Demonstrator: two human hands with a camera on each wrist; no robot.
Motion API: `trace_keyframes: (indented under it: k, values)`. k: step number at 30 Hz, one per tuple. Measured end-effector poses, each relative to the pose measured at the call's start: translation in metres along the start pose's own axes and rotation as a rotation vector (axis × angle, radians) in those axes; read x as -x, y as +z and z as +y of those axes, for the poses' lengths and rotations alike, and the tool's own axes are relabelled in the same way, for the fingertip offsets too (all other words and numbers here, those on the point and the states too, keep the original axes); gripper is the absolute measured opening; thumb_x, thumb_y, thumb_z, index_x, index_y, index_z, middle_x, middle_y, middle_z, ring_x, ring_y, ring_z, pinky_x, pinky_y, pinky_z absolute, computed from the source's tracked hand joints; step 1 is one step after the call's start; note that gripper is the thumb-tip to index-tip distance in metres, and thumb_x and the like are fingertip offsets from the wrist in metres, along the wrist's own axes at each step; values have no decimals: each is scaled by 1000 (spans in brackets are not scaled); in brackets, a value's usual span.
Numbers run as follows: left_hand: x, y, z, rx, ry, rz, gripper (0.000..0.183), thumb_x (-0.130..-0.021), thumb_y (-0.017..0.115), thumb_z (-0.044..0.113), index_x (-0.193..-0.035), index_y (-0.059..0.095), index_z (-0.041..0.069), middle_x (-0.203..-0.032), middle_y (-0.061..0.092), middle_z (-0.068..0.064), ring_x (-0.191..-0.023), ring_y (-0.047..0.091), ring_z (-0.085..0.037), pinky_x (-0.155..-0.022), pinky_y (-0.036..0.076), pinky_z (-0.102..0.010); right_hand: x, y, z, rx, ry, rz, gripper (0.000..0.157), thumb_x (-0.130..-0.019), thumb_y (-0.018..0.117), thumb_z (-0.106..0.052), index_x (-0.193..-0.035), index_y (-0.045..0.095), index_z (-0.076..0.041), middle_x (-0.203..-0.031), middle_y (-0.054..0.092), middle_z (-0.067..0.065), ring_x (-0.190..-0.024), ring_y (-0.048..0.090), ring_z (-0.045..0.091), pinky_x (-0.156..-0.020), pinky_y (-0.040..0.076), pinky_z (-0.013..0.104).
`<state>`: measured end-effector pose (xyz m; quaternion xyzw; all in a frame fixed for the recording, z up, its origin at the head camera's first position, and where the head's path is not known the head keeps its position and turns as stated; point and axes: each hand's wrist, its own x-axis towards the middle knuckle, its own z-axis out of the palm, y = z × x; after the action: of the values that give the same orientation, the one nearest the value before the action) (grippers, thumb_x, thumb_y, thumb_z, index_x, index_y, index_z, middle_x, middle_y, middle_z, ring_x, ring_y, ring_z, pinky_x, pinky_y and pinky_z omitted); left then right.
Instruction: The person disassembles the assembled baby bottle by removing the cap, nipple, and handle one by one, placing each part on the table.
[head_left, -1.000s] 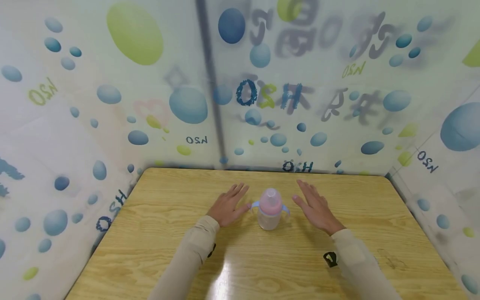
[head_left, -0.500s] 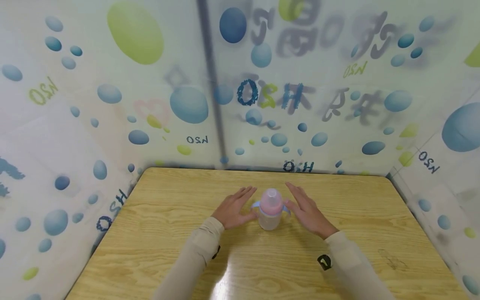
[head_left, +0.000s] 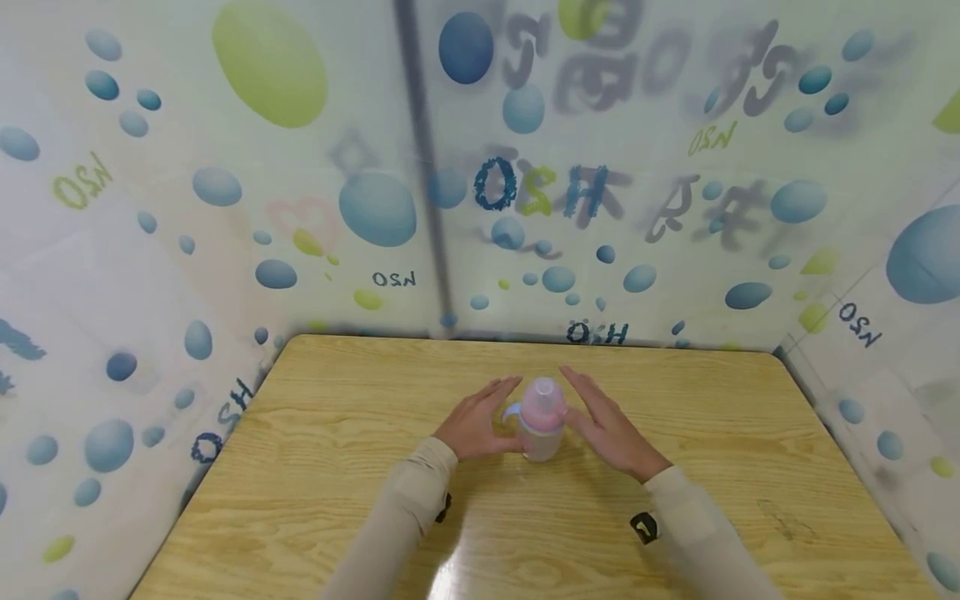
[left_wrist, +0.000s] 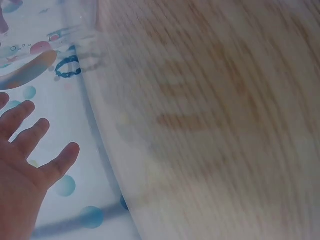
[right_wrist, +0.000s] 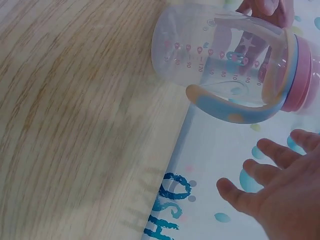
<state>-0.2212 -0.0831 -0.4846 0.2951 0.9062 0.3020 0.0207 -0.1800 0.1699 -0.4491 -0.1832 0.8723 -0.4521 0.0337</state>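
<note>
A clear baby bottle with a pink collar, clear domed cap and two pale blue side handles stands upright on the wooden table. My left hand is at its left side, fingers extended, thumb overlapping the lower bottle in the head view. On the other side, my right hand has its fingers straight and its thumb by the collar, hiding the right handle there. The right wrist view shows measuring marks on the bottle and one handle, with the right fingers spread apart from it. Spread left fingers appear below the other handle.
The wooden table extends all around the bottle, its back edge close to a patterned wall with blue and green dots and lettering. Side walls rise left and right. A dark wrist device sits by the right sleeve.
Both hands have moved inward from either side toward the bottle; the left thumb now overlaps its body and the right thumb its collar. The bottle has stayed in place.
</note>
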Motion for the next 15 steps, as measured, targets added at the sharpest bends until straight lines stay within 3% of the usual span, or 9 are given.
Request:
trace_keyframes:
  k: [9,15]
  values:
    - [-3,9,1,74,8,-2,102,-72,82,59,-155,36,21,-152,46,-5,-134,48,-26,-104,44,-48,-1,4,2,-29,-58,-34,70,-102,55,-37,-160,21,-18,-164,19,12,-149,14,38,-110,17,70]
    - [-6,12,3,151,7,4,100,-72,86,52,-153,40,17,-150,48,-1,-134,48,-20,-107,41,-43,-3,8,2,-18,-80,-12,77,-98,63,-40,-159,22,-17,-163,24,10,-148,22,36,-110,24,67]
